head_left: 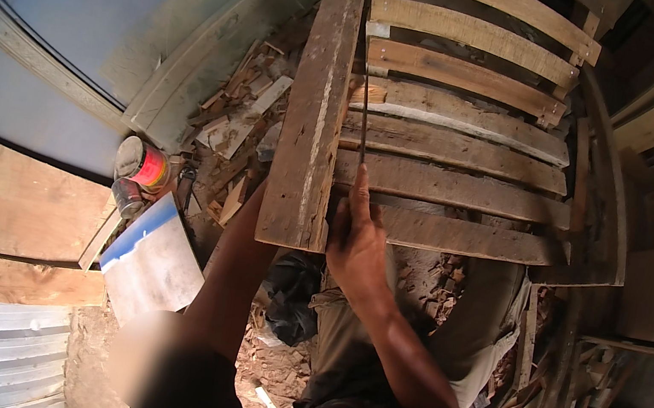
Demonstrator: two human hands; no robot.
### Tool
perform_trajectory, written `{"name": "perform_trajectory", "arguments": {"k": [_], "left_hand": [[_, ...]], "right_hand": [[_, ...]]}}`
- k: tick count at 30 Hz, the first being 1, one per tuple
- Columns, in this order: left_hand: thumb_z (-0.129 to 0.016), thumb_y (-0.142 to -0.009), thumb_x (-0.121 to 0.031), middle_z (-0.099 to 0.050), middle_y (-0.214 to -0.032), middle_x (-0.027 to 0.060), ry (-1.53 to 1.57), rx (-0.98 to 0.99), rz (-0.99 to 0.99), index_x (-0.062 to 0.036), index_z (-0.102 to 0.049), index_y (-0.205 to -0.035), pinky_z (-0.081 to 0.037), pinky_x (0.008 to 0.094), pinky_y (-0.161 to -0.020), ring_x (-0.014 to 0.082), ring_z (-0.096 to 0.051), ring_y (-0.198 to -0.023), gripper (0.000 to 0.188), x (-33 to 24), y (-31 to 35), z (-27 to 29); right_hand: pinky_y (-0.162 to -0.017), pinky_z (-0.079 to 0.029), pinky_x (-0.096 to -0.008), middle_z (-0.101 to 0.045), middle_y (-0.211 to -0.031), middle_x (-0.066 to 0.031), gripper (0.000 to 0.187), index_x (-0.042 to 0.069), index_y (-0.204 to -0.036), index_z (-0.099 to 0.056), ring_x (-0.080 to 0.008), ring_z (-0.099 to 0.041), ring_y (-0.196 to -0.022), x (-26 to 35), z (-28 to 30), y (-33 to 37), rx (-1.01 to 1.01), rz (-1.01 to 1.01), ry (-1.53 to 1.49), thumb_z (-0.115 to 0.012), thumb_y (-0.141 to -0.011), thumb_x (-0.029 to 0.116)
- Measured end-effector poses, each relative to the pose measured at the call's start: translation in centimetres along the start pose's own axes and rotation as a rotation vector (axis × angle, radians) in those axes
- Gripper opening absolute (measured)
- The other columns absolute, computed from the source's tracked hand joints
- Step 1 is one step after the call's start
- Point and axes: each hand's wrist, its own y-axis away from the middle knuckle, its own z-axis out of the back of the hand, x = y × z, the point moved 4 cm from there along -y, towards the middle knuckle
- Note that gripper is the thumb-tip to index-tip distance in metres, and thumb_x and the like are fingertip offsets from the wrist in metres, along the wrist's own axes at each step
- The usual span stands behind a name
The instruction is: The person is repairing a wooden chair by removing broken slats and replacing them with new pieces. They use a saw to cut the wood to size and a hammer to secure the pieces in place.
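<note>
My right hand point(358, 248) is closed round the handle end of a handsaw point(365, 115), its index finger stretched along the back. The thin dark blade appears edge-on, pointing away from me beside a thick worn plank point(311, 115). This plank forms the left side of a wooden slatted frame point(467, 191). By the blade, one slat end shows a pale, fresh-looking patch. My left forearm point(237, 249) reaches up behind the plank's near end, which hides the left hand; what it touches cannot be seen.
Wood scraps point(238, 116) lie heaped left of the frame. Two cans point(145, 163) stand near a white-and-blue panel point(153, 261). Corrugated metal point(4, 349) lies lower left. A curved wooden piece point(609, 173) and loose sticks point(548, 405) crowd the right. A black bag point(294, 298) lies below the plank.
</note>
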Motion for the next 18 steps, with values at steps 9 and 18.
{"name": "perform_trajectory", "arguments": {"k": [9,18], "left_hand": [[-0.057,-0.098,-0.043,-0.056,-0.135,0.0168,-0.011,0.005,-0.015,-0.0092,-0.052,-0.136,-0.039,0.0402,-0.107,0.0314,-0.051,-0.128,0.051,-0.4,-0.2,-0.1],[-0.058,-0.098,-0.045,-0.055,-0.136,0.0173,-0.025,-0.009,-0.014,-0.0095,-0.051,-0.138,-0.038,0.04,-0.108,0.032,-0.05,-0.129,0.054,-0.1,-0.9,-0.6]], "right_hand": [[-0.081,-0.054,-0.0474,-0.067,-0.09,-0.029,0.059,0.0,-0.156,-0.018,-0.041,-0.07,-0.078,0.5,0.0,-0.7,-0.062,0.054,-0.036,-0.044,-0.105,0.01],[-0.068,-0.054,-0.0536,-0.066,-0.087,-0.0333,0.064,-0.003,-0.155,-0.01,-0.051,-0.067,-0.077,0.6,0.4,-1.1,0.042,-0.065,-0.2,-0.045,-0.103,0.009]]}}
